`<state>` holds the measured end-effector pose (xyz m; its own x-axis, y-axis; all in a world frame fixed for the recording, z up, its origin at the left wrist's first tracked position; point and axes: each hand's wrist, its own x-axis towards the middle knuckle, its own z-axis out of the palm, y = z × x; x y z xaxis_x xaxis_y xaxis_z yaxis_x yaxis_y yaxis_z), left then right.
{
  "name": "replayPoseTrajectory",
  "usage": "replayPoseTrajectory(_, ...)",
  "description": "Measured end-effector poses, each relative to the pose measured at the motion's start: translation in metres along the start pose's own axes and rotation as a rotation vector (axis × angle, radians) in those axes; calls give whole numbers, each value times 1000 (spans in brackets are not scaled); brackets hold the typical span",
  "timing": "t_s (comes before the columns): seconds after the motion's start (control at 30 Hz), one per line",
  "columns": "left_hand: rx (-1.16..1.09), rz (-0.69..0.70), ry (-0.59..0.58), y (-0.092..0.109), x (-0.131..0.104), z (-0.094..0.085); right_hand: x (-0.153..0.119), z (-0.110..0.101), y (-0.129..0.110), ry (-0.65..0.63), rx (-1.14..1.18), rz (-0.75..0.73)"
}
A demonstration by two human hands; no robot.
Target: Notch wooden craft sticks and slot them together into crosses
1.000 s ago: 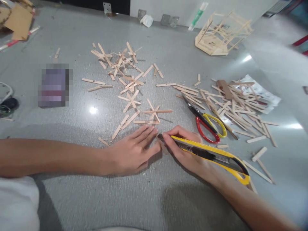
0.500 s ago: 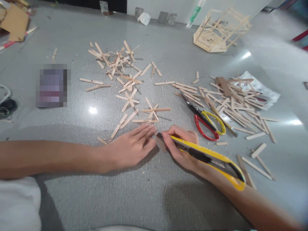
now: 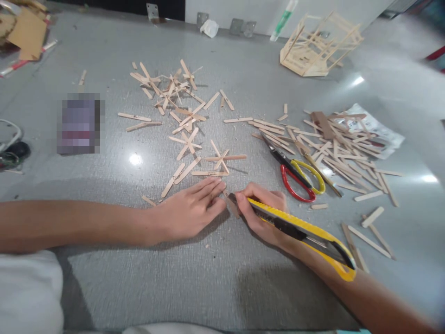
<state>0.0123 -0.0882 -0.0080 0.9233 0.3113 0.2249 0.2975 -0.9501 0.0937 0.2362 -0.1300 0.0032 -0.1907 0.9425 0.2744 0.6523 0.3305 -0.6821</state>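
Observation:
My right hand (image 3: 262,208) grips a yellow-and-black utility knife (image 3: 299,229), with its tip pointing left and its handle lying back over my wrist. Under the knife tip is a wooden craft stick (image 3: 233,208), only partly visible between my hands. My left hand (image 3: 196,211) rests palm down with fingers close together, their tips and thumb pressing at the stick's upper end. Just beyond the left fingertips lie a single craft stick (image 3: 210,174) and a star of crossed sticks (image 3: 222,158). The blade's contact with the stick is too small to make out.
Scissors (image 3: 295,178) with red and yellow handles lie right of my hands, beside a heap of craft sticks (image 3: 344,157). More crossed sticks (image 3: 170,90) spread farther back. A stick-built frame (image 3: 302,69) stands at the back right. A blurred-out item (image 3: 78,123) is at left.
The view has shifted slightly. Both hands stay almost in place, and the utility knife's tip has moved very slightly over the craft stick.

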Motion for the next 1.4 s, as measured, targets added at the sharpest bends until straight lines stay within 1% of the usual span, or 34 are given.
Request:
replayPoseTrajectory(0.1,12,-3,4,1,0,1,1,0,-2,23,62,53)
replayPoseTrajectory(0.2,42,1,15,3,1,0,2,1,-2,3,91,101)
replayPoseTrajectory(0.37,118,27,20,3,2,-3,3,1,0,-32,93,107)
replayPoseTrajectory(0.53,96,16,11,3,1,-2,2,2,1,-38,85,138)
replayPoseTrajectory(0.6,124,28,23,3,1,-1,2,3,0,-35,74,130)
replayPoseTrajectory(0.77,170,58,66,2,2,2,3,5,-5,22,8,53)
replayPoseTrajectory(0.9,203,94,97,1,4,1,4,6,-6,23,0,10)
replayPoseTrajectory(1.07,176,60,92,0,5,0,1,8,-3,28,-13,-26)
replayPoseTrajectory(1.2,200,55,81,0,5,-1,-1,8,-1,22,-18,-27)
replayPoseTrajectory(1.4,151,57,82,-2,4,-1,2,5,-3,-11,-30,-7)
